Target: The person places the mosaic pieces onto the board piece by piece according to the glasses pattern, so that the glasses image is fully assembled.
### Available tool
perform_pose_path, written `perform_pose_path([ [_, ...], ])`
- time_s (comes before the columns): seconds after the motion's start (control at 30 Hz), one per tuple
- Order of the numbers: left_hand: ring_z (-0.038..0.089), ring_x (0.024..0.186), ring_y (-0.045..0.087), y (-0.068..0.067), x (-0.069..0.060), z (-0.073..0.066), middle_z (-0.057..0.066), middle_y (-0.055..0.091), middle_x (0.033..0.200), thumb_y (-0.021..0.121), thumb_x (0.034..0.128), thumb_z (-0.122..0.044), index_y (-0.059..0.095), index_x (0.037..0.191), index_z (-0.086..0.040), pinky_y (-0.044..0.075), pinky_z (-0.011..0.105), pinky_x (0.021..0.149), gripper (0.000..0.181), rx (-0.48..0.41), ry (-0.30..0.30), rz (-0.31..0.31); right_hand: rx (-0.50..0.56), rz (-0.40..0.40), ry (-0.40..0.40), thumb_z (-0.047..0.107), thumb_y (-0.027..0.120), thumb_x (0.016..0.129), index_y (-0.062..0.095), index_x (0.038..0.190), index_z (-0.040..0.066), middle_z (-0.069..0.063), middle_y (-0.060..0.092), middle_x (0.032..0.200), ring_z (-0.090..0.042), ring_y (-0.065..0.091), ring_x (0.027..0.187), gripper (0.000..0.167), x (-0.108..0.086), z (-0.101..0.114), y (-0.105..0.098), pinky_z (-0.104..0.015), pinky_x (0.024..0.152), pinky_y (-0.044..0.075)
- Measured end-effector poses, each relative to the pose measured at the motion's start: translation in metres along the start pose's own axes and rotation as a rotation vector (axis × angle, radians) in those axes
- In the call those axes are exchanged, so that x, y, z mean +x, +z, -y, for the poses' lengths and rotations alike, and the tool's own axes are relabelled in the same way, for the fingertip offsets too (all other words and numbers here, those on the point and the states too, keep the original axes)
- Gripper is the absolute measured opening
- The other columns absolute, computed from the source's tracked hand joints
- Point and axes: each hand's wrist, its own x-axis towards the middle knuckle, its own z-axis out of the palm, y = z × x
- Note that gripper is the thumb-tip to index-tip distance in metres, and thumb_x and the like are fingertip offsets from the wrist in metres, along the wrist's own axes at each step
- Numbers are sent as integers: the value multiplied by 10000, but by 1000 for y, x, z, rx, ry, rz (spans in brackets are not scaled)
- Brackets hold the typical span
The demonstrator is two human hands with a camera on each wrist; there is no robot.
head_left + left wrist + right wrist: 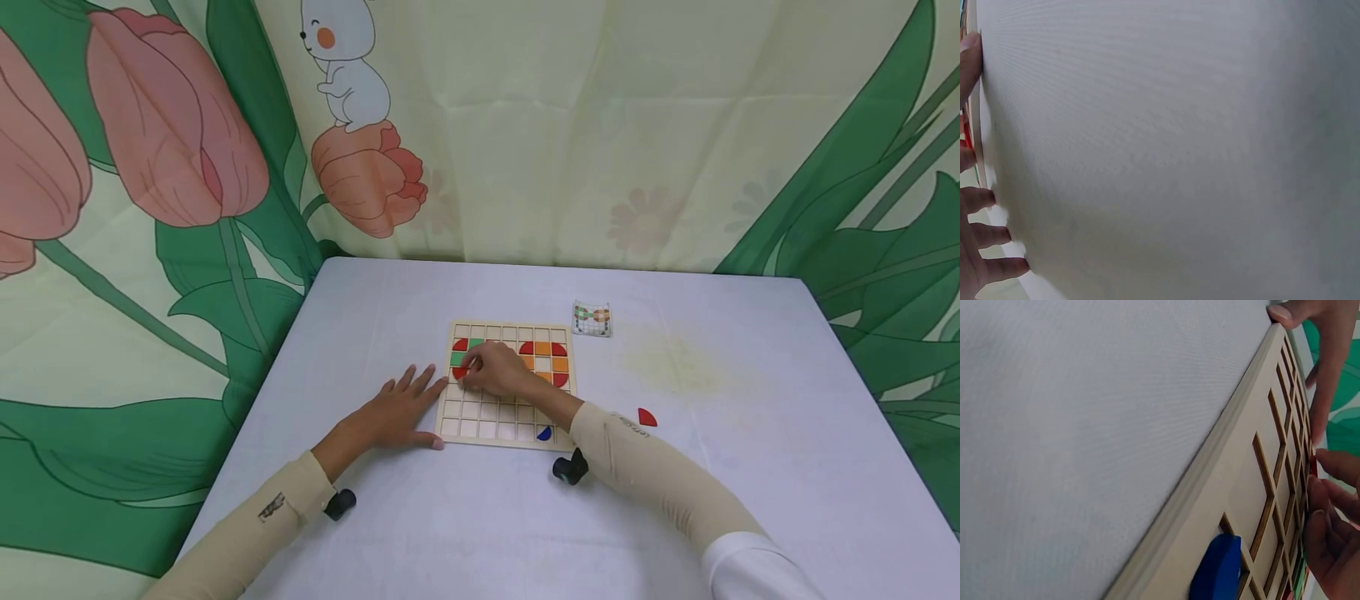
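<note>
A wooden grid board [480, 430] lies on the table. My right hand [495, 368] reaches over its left side, thumb and fingers pinching a red quarter-circle piece [1314, 466] at a left-column cell. Spread out on the cloth, my left hand [396, 412] has its fingertips and thumb at the board's left edge. Green squares [457, 359] and a red piece [460, 344] sit in cells near the right hand. On the right side, orange squares [559, 364] and red quarter-circles [558, 349] surround a bare cell. The hand and forearm hide some cells.
A blue piece [544, 433] rests at the board's front right, tilted across the cell walls. One loose red quarter-circle [647, 417] lies on the table to the right. A pattern card [592, 319] lies behind the board's right corner. Printed curtains [525, 167] hang behind the table.
</note>
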Motion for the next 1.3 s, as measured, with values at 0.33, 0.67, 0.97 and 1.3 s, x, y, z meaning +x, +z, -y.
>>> perform_pose_path([
  [0.33, 447, 1540, 113, 2, 1, 2, 108, 123, 1695, 618, 809, -764, 179, 1623, -242, 265, 663, 1154, 1061, 17, -4, -3, -34, -23, -32, 219, 793, 873, 776, 1007, 136, 56, 684, 771, -106, 603, 703, 159, 3, -3, 3, -252, 639, 466],
  [0.67, 453, 1538, 117, 1, 1, 1, 111, 126, 1694, 631, 810, -749, 183, 1622, -242, 266, 668, 1150, 1057, 16, 0, -9, -89, -46, -45, 232, 796, 873, 780, 1001, 137, 51, 688, 791, -104, 601, 718, 160, 4, 0, 3, -261, 635, 457],
  [0.97, 456, 1536, 119, -1, 0, -1, 115, 134, 1692, 636, 816, -736, 195, 1621, -236, 266, 671, 1149, 1046, 16, 7, -16, -114, -53, -62, 216, 791, 876, 792, 999, 138, 46, 692, 790, -113, 600, 737, 146, 5, -2, -1, -256, 654, 474],
  [1.3, 453, 1537, 122, -1, 0, -2, 117, 133, 1692, 640, 809, -742, 192, 1621, -230, 275, 669, 1146, 1059, 19, -3, -3, -117, 65, -99, 222, 745, 916, 766, 1059, 127, 19, 707, 877, -126, 602, 777, 173, 1, -1, -14, -246, 693, 499],
])
